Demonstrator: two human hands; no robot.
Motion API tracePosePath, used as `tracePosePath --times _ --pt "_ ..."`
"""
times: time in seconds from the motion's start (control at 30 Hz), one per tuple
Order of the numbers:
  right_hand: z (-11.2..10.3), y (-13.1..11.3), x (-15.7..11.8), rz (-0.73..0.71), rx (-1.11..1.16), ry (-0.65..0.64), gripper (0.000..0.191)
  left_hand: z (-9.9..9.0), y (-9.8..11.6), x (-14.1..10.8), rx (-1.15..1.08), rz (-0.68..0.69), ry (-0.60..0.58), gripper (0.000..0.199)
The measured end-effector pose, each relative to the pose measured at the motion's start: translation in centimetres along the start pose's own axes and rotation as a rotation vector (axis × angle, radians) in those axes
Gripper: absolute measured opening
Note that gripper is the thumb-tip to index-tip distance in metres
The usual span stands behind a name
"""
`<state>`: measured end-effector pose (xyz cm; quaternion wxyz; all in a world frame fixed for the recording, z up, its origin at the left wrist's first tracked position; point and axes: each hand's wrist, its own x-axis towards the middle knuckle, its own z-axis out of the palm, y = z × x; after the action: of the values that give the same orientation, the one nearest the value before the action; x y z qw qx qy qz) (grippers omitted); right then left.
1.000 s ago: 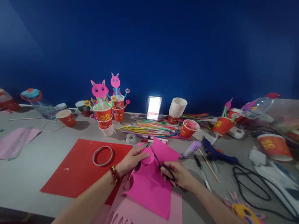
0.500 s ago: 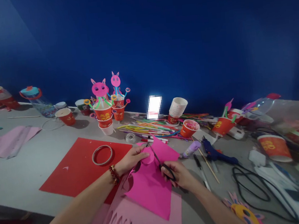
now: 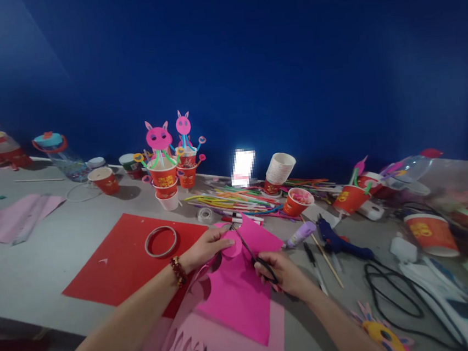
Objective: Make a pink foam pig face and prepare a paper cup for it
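"Magenta sheet [image 3: 242,301], where does it lie?"

"In front of the person, between the two hands, its lower part over a light pink sheet [image 3: 276,331]. Its left edge has curved cut-outs."

"What does the left hand [image 3: 210,248] do?"

"It pinches the sheet near the top, thumb on the upper face by a rounded part. Thumb and fingers are closed on the paper. A beaded bracelet [image 3: 178,271] sits on that wrist."

"And the right hand [image 3: 280,273]?"

"Its fingers curl closed around the dark handles of the scissors [image 3: 247,247]. The blades point up and to the left, towards the left hand's fingertips, and meet the paper. How wide they stand open I cannot tell."

"What lies to the left?"

"A red sheet [image 3: 114,270] with a round silvery ring [image 3: 148,250] on it. Just beyond its far right corner is a clear tape roll [image 3: 205,215]."

"To the right?"

"A purple tube [image 3: 301,235] near the magenta sheet's corner, then a blue glue gun [image 3: 344,245] with a black cord."

"Farther back?"

"A spread of coloured sticks [image 3: 232,200], a red cup [image 3: 294,207] holding pink bits, a tilted stack of pale cups [image 3: 280,166], and red cups [image 3: 165,177] with a pink animal face [image 3: 159,139] above them."
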<state>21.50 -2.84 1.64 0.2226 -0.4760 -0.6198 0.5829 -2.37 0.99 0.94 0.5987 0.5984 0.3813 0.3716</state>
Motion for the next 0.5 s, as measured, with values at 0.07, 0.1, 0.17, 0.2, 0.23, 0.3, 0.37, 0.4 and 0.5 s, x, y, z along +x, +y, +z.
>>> tracePosePath --times 0.07,0.1,0.17,0.2,0.23,0.3,0.37,0.4,0.5 --pt "-0.13 0.13 0.01 -0.005 -0.015 -0.006 0.051 -0.07 -0.07 0.02 0.005 0.003 -0.005 0.037" --pt "-0.19 0.22 0.02 -0.006 -0.021 -0.008 0.051 -0.09 -0.07 0.03 0.007 0.007 -0.008 0.037" --pt "-0.26 0.36 0.03 -0.008 -0.033 -0.007 0.051 -0.11 0.03 0.04 0.010 0.015 -0.014 0.036" --pt "-0.29 0.40 0.02 -0.010 -0.037 -0.005 0.051 -0.11 0.12 0.04 0.010 0.018 -0.017 0.035" --pt "-0.30 0.40 0.00 -0.013 -0.038 -0.005 0.051 -0.10 0.22 0.02 0.009 0.021 -0.020 0.035" --pt "-0.33 0.34 -0.06 -0.016 -0.039 -0.009 0.051 -0.10 0.45 -0.03 0.007 0.024 -0.022 0.033" --pt "-0.35 0.22 -0.12 -0.018 -0.047 -0.012 0.052 -0.13 0.62 -0.07 0.003 0.026 -0.022 0.032" --pt "-0.37 0.15 -0.15 -0.019 -0.053 -0.015 0.052 -0.15 0.67 -0.08 0.000 0.027 -0.022 0.032" --pt "-0.40 -0.04 -0.17 -0.023 -0.071 -0.020 0.051 -0.24 0.69 -0.06 -0.010 0.026 -0.023 0.032"
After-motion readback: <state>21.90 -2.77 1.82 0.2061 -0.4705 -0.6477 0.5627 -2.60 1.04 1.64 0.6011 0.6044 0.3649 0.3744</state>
